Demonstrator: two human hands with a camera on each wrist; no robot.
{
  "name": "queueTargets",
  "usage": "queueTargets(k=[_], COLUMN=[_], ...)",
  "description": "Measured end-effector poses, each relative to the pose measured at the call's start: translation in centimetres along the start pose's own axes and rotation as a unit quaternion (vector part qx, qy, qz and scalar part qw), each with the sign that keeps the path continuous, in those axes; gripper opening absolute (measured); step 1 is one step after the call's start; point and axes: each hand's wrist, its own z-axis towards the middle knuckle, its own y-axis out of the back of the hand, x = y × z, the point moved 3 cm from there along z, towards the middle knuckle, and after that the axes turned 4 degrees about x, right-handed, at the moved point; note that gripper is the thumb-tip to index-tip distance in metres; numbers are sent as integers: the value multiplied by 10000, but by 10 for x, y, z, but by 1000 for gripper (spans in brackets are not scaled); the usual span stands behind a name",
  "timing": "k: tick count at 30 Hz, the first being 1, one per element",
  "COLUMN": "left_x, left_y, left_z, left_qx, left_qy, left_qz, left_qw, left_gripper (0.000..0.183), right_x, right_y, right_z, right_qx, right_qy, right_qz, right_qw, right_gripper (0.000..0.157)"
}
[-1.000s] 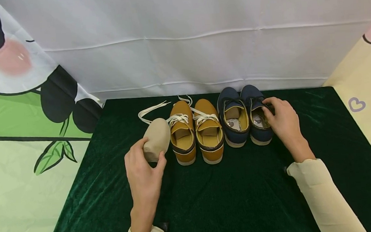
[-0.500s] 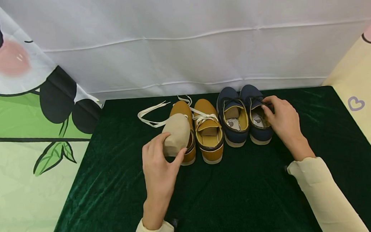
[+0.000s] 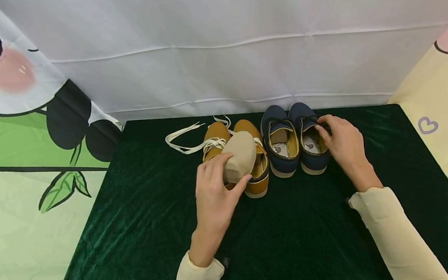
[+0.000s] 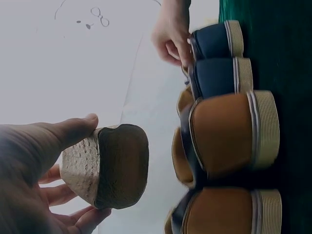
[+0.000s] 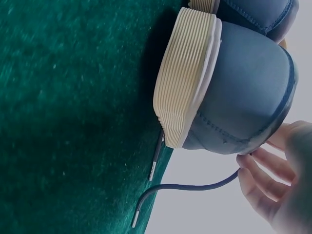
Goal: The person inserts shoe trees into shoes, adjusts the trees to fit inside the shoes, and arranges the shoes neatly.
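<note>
My left hand [image 3: 217, 194] grips a beige moulded-pulp shoe insert [image 3: 241, 154] by its rear end, thumb on one side and fingers on the other. The insert is held up over the pair of tan shoes and hides parts of both. In the left wrist view the insert [image 4: 124, 165] shows its hollow, dark end. My right hand [image 3: 343, 149] pinches the collar of the right navy shoe [image 3: 314, 164], with the thumb at its opening. From the right wrist view, fingertips sit at the rim of the navy shoe [image 5: 243, 87], close to its dark lace [image 5: 195, 187].
The left tan shoe [image 3: 216, 132] has white laces [image 3: 183, 149] trailing left on the green velvet cloth [image 3: 135, 215]. Beside the right tan shoe [image 3: 256, 189] stands the left navy shoe [image 3: 284, 168]. A white fabric backdrop [image 3: 219, 71] rises behind the row.
My left hand has carried the insert rightward, from left of the tan shoes to above them, across the left one toward the right one. My right hand stays at the navy shoe.
</note>
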Motion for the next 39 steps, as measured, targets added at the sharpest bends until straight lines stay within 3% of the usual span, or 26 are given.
queueTargets(k=[13,25,31,39], left_x=[-31,-53,-64,-73], left_y=[-23,-44,-58,-78], left_z=[13,20,25,30], left_qx=[343,523,764,1093], left_qy=[-682,-1041,-1114,-1034], left_qz=[28,-87,-233,-17], left_qw=[9971,9932,9906,9886], left_gripper=[58,58,59,61], right_x=[0,4,5,1], right_y=[5,10,13,16], right_z=[4,10,12,13], right_qx=[-166,-97,-112,94], right_qy=[325,410,459,312], right_qz=[-173,-349,-396,-298], right_qw=[9992,9985,9981,9990], right_gripper=[25,21,18,18])
